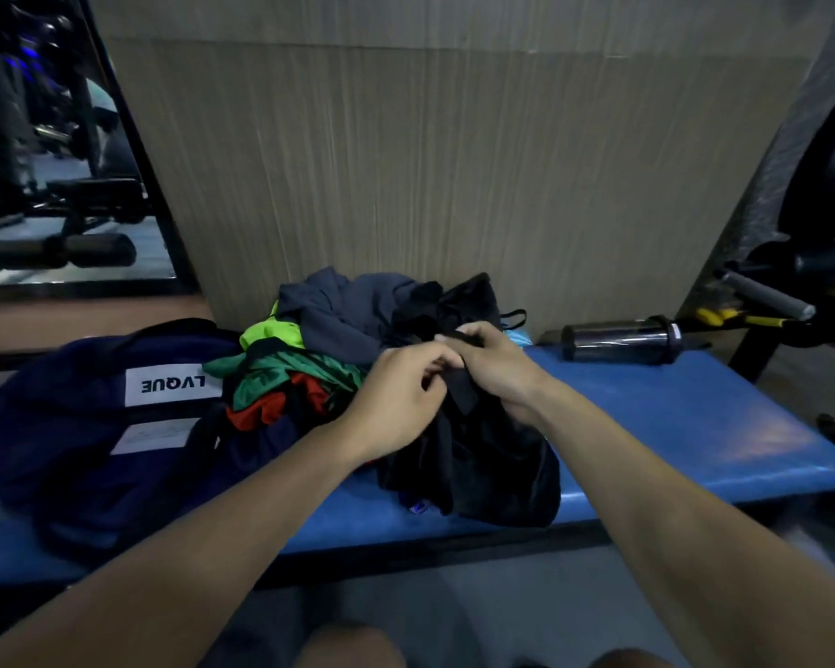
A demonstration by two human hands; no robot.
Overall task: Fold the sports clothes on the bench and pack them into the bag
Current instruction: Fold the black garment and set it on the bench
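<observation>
A heap of sports clothes point(324, 325) lies on the blue bench point(671, 417): grey, neon green, dark green, red and black pieces. A dark blue bag point(83, 426) with a white LVQUE label lies flat at the bench's left end, touching the heap. Both hands meet over a black garment point(483, 455) at the heap's right front. My left hand point(401, 392) pinches its black band from the left. My right hand point(492, 359) grips the same band from the right. The garment hangs down to the bench's front edge.
A dark shaker bottle point(623, 339) lies on its side at the bench's right rear. A wood-grain wall stands right behind the bench. Gym equipment with a padded bar point(767, 294) stands at the right, and a mirror point(59, 151) at the left. My knees show at the bottom.
</observation>
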